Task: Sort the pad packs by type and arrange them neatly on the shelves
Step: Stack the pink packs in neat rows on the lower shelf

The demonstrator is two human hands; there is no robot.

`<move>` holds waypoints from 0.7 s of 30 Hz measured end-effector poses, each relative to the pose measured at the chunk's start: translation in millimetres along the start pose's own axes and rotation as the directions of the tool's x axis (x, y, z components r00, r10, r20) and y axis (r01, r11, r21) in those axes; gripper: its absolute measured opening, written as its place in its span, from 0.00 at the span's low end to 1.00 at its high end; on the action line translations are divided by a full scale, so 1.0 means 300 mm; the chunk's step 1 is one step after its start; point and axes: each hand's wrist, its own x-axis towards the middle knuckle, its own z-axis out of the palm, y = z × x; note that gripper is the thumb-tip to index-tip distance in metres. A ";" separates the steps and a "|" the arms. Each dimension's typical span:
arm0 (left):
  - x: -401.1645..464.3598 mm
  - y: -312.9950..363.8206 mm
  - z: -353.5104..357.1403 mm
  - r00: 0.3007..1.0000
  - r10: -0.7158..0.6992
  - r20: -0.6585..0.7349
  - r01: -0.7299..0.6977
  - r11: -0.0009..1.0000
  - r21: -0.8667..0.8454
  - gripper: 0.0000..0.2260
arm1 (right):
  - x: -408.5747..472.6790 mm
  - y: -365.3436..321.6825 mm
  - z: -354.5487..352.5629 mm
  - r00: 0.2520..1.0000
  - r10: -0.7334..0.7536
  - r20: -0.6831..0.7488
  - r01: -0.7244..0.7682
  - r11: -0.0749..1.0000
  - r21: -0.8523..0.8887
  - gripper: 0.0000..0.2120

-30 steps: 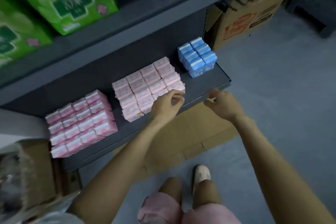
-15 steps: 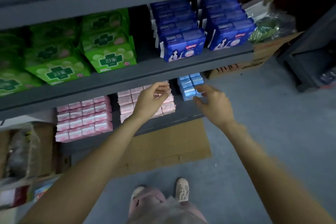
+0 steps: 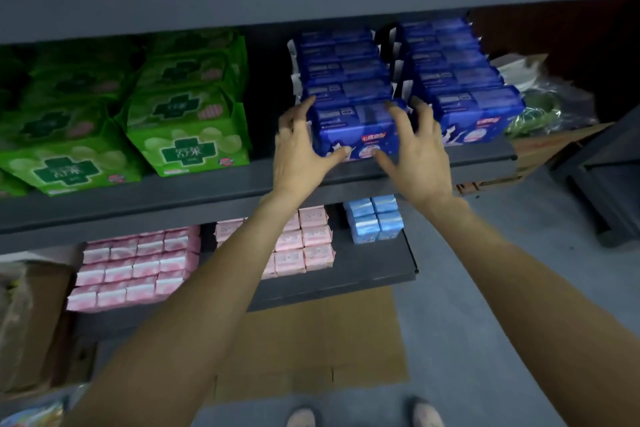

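Observation:
On the middle shelf [image 3: 173, 194] stand two rows of dark blue pad packs. My left hand [image 3: 298, 149] and my right hand [image 3: 415, 156] flank the front dark blue pack [image 3: 353, 128] of the left row. Their fingers lie spread along its sides and both thumbs touch its lower front. The second dark blue row [image 3: 474, 107] stands just right of my right hand. Green packs [image 3: 187, 135] fill the left of this shelf. On the lower shelf [image 3: 363, 274] sit a pink block [image 3: 135, 267], a second pink block [image 3: 304, 246] partly hidden by my left arm, and light blue packs [image 3: 375, 218].
A crumpled plastic bag [image 3: 543, 104] lies at the shelf's right end above a cardboard box [image 3: 540, 149]. Flat cardboard [image 3: 311, 340] covers the floor under the shelves. Another box [image 3: 27, 322] stands at lower left, and a dark rack [image 3: 609, 177] at far right.
Both hands rose from the lower shelf's pink and light blue packs to the middle shelf and now touch the front dark blue pack. The view tilted upward.

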 end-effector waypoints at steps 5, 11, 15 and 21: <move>0.052 -0.044 0.098 0.993 0.056 -0.100 -0.054 0.998 0.020 0.38 | 0.132 0.063 0.046 0.995 -0.103 0.013 0.104 0.992 -0.070 0.25; 0.106 -0.084 0.155 0.974 0.078 -0.214 -0.101 0.990 -0.101 0.31 | 0.208 0.110 0.105 0.977 -0.209 -0.030 0.210 0.978 0.010 0.23; 0.092 -0.094 0.163 0.973 0.081 -0.217 -0.098 0.993 -0.067 0.32 | 0.186 0.200 0.090 0.924 -0.368 -0.108 0.373 0.927 0.030 0.23; 0.040 0.003 0.162 0.900 0.381 -0.214 -0.189 0.780 0.597 0.37 | 0.229 0.494 -0.049 0.919 -0.296 -0.260 0.280 0.955 -0.099 0.22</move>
